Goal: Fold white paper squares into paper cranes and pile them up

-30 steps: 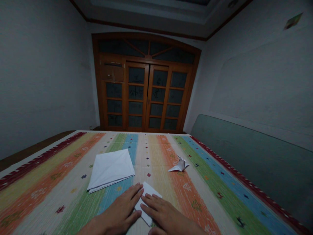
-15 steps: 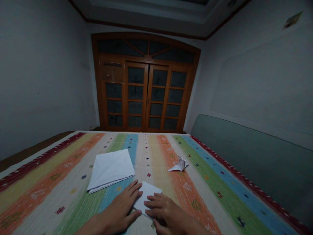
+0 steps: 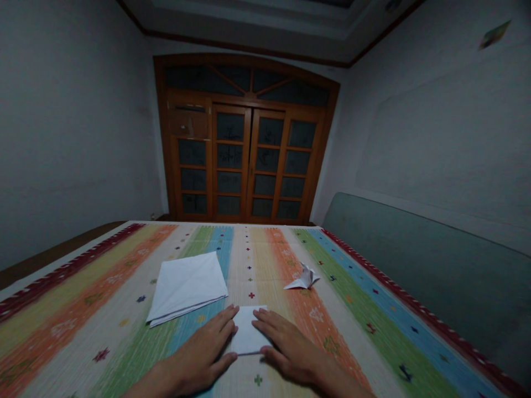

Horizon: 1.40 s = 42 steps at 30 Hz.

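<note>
Small folded paper (image 3: 250, 334), flat on striped tablecloth (image 3: 271, 265) at near side, left hand (image 3: 206, 345) at its left edge, right hand (image 3: 290, 344) at its right edge, fingers extended and close together, thumbs spread.

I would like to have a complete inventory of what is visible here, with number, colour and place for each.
Small folded paper: 1, white, between the hands
Layered sheets: count unclear, white, left on the cloth
Folded figure: 1, whitish, right on the cloth
Striped tablecloth: 1, multicoloured, across the foreground
Glazed door set: 1, brown with dark panes, back
Panel: 1, pale green, right of the cloth
Wall picture: 1, mixed colours, blurred, upper right
Side walls: 2, greyish white, left and right
Ceiling: 1, grey, top
Left hand: 1, bare, at the paper's left side
Right hand: 1, bare, at its right side
</note>
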### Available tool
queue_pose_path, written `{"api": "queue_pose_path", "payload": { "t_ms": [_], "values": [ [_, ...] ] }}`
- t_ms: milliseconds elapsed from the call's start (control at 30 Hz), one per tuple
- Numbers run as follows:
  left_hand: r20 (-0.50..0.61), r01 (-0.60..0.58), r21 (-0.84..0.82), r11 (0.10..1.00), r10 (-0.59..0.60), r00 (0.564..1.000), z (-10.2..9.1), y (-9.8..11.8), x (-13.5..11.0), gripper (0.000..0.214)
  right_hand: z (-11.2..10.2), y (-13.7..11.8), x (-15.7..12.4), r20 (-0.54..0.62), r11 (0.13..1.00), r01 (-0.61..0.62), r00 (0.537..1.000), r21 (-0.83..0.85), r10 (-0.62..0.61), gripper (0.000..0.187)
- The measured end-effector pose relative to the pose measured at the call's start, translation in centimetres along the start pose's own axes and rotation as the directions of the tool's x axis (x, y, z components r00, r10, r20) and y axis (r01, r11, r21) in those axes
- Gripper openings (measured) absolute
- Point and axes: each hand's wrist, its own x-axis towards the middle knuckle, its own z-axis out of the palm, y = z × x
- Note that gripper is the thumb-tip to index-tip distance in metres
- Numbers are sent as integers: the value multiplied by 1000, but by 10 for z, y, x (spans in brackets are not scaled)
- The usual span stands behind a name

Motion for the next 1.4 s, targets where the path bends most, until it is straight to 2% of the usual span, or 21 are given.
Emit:
{"api": "queue_pose_path", "payload": {
  "t_ms": [133,233,500,733,1000,1133,1233,1333,1400],
  "values": [
    [67,38,-16,999,-37,997,-7,-2,4,80,3,2,6,40,999,-40,998,-33,42,64],
    [66,42,-50,998,-39,997,-10,-3,5,85,2,1,8,50,996,-73,996,-56,76,67],
    [35,35,-37,999,-34,999,-3,-4,3,87,6,8,8,-6,995,-93,996,-31,93,77],
    [14,49,-46,998,-48,999,2,-8,2,86,-1,0,8,33,992,-108,993,-58,110,88],
    [13,68,-41,997,-68,998,0,-7,-1,77,0,0,4,-46,994,-70,997,-85,66,79],
    [-27,31,-9,999,-31,999,-1,-5,-1,70,1,2,4,-55,996,-27,998,-90,22,80],
    [-74,-3,-1,1000,3,997,-7,1,1,55,2,3,5,-38,995,1,999,-103,-5,81],
    [-67,-18,-9,1000,17,998,-15,10,4,33,5,4,6,-64,992,53,996,-116,-61,77],
    [-64,-29,-16,999,28,998,-20,16,5,30,7,4,7,-85,989,82,992,-124,-93,76]
  ]
}}
